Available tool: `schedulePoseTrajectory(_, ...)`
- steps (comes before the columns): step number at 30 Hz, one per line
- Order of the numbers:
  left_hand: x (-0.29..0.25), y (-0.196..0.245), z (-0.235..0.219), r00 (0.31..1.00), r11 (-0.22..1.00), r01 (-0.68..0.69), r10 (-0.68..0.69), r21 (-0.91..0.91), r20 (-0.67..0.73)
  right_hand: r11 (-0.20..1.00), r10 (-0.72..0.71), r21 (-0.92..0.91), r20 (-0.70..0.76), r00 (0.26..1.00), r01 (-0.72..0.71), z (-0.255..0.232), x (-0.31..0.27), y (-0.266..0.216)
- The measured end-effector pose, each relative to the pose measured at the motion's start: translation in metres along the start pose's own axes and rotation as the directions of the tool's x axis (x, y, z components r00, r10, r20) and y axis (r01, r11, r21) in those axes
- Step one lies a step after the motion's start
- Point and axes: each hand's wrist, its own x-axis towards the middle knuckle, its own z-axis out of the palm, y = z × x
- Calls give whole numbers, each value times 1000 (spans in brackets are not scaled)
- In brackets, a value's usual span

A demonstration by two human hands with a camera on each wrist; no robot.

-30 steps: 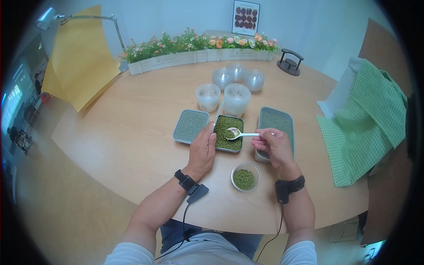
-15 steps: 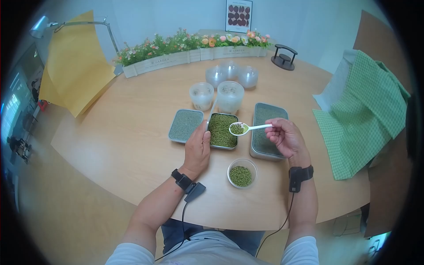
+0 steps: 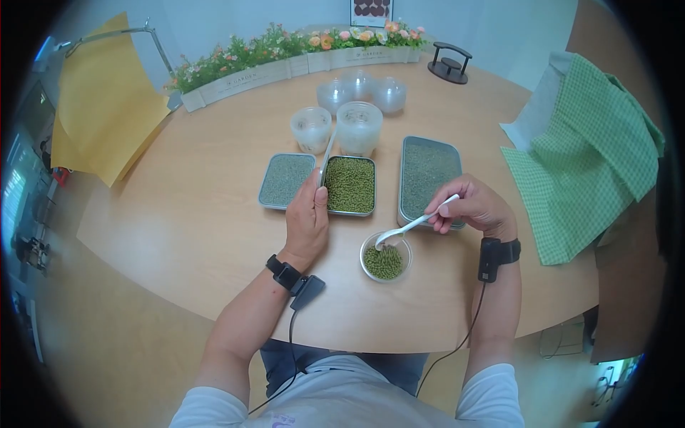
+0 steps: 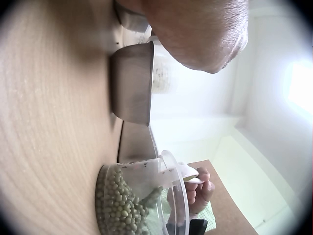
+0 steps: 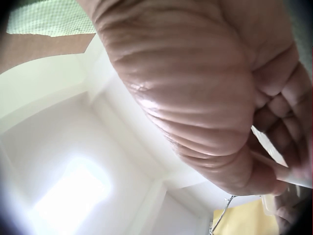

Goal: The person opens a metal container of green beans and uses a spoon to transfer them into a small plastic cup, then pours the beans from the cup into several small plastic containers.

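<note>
In the head view my right hand [image 3: 474, 207] pinches the handle of a white spoon [image 3: 421, 222], whose bowl tilts down inside a clear cup [image 3: 365, 269] of green beans [image 3: 383, 265]. The left wrist view shows the spoon [image 4: 187, 171] at the rim of this cup [image 4: 164, 196]. My left hand [image 3: 307, 222] holds a thin pale flat piece [image 3: 329, 153], seen edge-on, at the left side of a metal tin of green beans [image 3: 349, 187]. My left fingertips are partly hidden. In the right wrist view my palm [image 5: 195, 88] covers much of the spoon handle [image 5: 293, 177].
A tin of greyish grains [image 3: 287, 180] stands left of the bean tin, a larger one [image 3: 429, 175] right of it. Behind are stacked clear cups [image 3: 359, 128], another cup [image 3: 311, 130], domed clear pieces [image 3: 389, 96] and flower boxes [image 3: 250, 82]. Green checked cloth [image 3: 592, 164] lies at right.
The spoon has moved from above the bean tin, with beans in it, toward me and down into the clear cup. My left hand stays beside the tin. The head view has shifted.
</note>
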Motion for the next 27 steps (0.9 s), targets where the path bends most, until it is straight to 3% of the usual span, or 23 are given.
schedulePoseTrajectory(6, 0, 1, 0, 1000, 1000, -2, 2, 5, -18, 990, -137, -9, 17, 990, 137, -2, 1, 3)
schedulePoseTrajectory(11, 0, 2, 0, 1000, 1000, -13, 13, -14, -20, 962, -207, 120, -258, 944, 244, 17, 21, 4)
schedulePoseTrajectory(14, 0, 3, -1, 1000, 1000, -6, 6, -11, -21, 958, -242, 64, -348, 906, 281, 32, 39, 18)
schedulePoseTrajectory(27, 2, 6, -2, 1000, 1000, -6, 6, -18, -1, 979, -186, 20, -299, 936, 201, 62, 60, 41)
